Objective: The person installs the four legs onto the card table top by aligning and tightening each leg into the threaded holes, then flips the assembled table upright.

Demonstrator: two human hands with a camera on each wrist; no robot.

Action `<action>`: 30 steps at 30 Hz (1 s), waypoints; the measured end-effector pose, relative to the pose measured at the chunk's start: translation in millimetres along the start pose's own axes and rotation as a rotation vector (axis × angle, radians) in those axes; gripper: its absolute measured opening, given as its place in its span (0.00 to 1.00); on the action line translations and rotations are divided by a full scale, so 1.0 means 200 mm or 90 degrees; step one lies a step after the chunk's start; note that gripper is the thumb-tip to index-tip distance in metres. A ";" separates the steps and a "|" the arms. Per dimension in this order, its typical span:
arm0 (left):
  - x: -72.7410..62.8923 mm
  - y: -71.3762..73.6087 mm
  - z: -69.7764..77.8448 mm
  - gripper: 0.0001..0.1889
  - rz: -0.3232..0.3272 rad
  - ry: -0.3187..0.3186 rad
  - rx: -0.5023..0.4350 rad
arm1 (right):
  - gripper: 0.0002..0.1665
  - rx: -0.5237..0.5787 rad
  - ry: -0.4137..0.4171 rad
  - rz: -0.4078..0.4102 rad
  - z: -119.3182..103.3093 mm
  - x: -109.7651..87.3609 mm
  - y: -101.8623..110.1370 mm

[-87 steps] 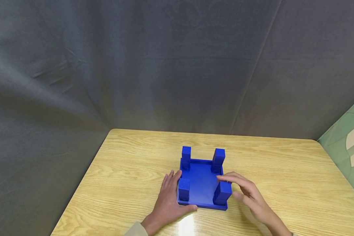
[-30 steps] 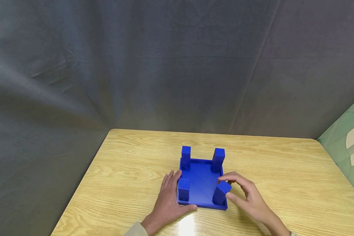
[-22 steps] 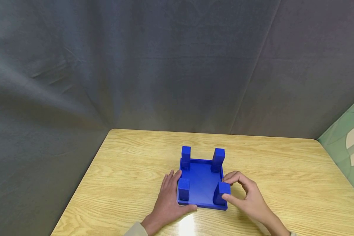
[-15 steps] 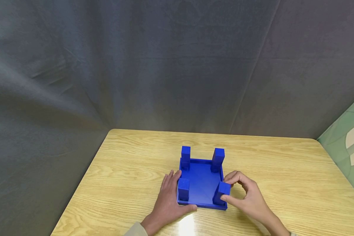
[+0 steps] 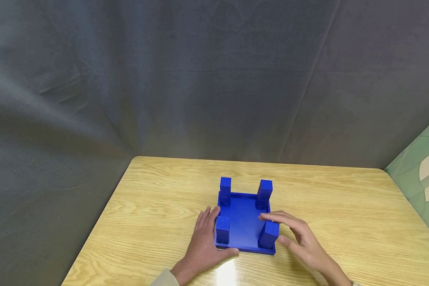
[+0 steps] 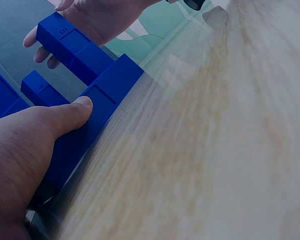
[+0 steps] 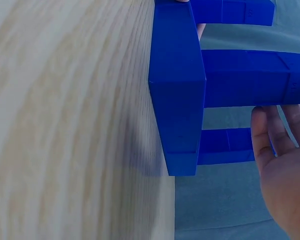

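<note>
A blue square base (image 5: 243, 222) with a low rim lies on the table, an upright blue square post in each corner. Against its front left corner rests my left hand (image 5: 204, 248), thumb along the front wall, index fingertip at the left wall, fingers straight. In the left wrist view the thumb (image 6: 70, 116) lies flat on the blue wall. My right hand (image 5: 301, 238) is around the front right post (image 5: 269, 234) with fingers extended behind it and thumb apart at its right. The right wrist view has those fingers (image 7: 262, 132) close under this post (image 7: 255, 77), loosely spread.
The wood-grain table (image 5: 157, 206) reaches out on both sides of the base. A dark grey curtain (image 5: 214, 79) hangs behind and to the left. At the far right is a green patterned surface (image 5: 418, 190).
My right fingers and thumb pinched the front right post, whose top stood turned and then squared up with the base. Now they have let go and spread. The left hand stays put.
</note>
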State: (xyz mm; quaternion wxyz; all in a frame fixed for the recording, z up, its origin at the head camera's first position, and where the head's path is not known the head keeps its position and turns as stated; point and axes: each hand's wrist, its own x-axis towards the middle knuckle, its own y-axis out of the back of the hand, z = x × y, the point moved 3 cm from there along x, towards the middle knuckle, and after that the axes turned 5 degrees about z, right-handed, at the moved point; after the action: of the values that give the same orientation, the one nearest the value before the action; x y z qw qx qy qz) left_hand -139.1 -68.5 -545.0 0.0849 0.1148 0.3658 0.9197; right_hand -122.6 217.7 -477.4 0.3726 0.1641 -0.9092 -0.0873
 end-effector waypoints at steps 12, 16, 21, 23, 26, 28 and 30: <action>0.00 0.00 0.00 0.68 0.001 -0.002 -0.003 | 0.32 -0.088 -0.109 0.070 -0.03 0.00 0.00; 0.00 0.00 0.00 0.68 0.004 -0.001 -0.003 | 0.31 -0.116 -0.152 0.111 -0.02 -0.01 0.00; 0.00 0.00 0.00 0.68 0.003 0.003 -0.004 | 0.31 -0.126 -0.175 0.127 -0.03 -0.01 0.00; 0.00 0.00 0.00 0.68 0.002 0.004 -0.004 | 0.32 -0.126 -0.174 0.128 -0.03 -0.01 0.00; 0.00 0.00 0.00 0.68 0.003 0.004 -0.005 | 0.32 -0.124 -0.170 0.131 -0.02 -0.01 0.00; 0.00 0.00 0.00 0.68 0.003 0.003 -0.003 | 0.31 -0.124 -0.160 0.134 -0.02 -0.01 -0.01; 0.00 0.00 0.00 0.68 0.002 0.003 -0.003 | 0.30 -0.126 -0.144 0.139 -0.02 -0.01 -0.01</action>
State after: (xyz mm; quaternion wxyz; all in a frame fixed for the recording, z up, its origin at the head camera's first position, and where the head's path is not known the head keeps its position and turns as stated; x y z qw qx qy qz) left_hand -139.5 -68.8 -545.2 0.0831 0.1134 0.3638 0.9208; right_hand -117.8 216.0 -475.3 0.2894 0.0164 -0.9447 -0.1532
